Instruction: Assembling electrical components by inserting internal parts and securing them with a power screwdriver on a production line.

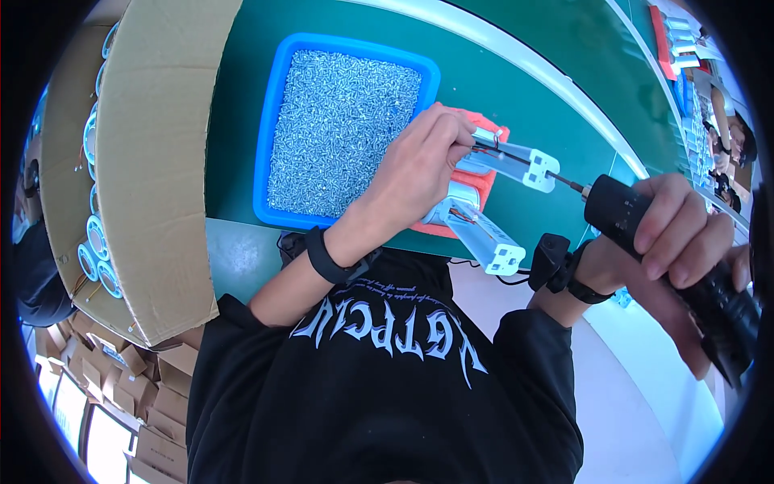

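Note:
My right hand (677, 234) is wrapped round a black electric screwdriver (619, 211). Its long thin bit points left and meets the end cap of a pale, trough-shaped housing (534, 166). Along the inside of this housing, a dark shaft in line with the bit runs toward my left hand (431, 149). The fingers there are pinched together at the housing's inner end; what they hold is hidden. Red and dark wires show beside them. A second similar housing (488, 242) lies nearer me, with wires inside. Both rest at a red foam block (481, 179).
A blue tray (262, 161) full of small metal screws stands left of the foam on the green table (242, 105). At far left, a cardboard box (161, 161) holds several round white-and-blue parts (97, 234). Other people work at the far right near more housings. Cartons (161, 411) pile up lower left.

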Motion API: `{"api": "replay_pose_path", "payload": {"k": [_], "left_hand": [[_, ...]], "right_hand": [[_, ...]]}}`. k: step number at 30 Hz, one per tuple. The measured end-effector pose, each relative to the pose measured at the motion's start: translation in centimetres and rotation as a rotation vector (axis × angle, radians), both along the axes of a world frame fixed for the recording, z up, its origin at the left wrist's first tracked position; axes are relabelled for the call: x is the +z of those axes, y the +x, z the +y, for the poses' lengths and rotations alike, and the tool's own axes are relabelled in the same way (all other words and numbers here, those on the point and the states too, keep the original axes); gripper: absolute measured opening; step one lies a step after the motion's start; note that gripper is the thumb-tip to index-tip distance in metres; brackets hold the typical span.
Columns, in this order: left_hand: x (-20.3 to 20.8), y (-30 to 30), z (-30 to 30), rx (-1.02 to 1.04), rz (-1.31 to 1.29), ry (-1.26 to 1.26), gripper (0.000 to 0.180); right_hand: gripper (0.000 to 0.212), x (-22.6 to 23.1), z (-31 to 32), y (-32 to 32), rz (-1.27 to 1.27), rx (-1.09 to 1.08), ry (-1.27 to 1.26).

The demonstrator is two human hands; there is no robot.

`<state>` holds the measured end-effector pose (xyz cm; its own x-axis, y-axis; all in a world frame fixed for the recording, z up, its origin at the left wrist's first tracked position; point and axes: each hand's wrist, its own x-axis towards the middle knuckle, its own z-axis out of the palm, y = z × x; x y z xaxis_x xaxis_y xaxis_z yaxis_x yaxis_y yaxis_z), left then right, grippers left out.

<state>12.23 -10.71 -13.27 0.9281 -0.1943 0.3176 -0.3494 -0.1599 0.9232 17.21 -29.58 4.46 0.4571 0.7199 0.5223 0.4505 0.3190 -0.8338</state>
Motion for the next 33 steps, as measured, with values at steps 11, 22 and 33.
{"api": "replay_pose_path", "payload": {"k": [11, 22, 33], "left_hand": [[1.1, 0.1, 0.8, -0.063, 0.061, -0.035, 0.007], [0.9, -0.5, 0.4, -0.031, -0.004, -0.089, 0.002], [0.9, -0.5, 0.7, 0.003, 0.085, -0.272, 0.005]], "right_hand": [[0.075, 0.2, -2.8, -3.1, 0.105, -0.445, 0.554], [0.072, 0.0, -2.4, -3.3, 0.116, -0.466, 0.597], [0.071, 0.1, -2.2, -3.2, 0.136, -0.446, 0.619]]}}
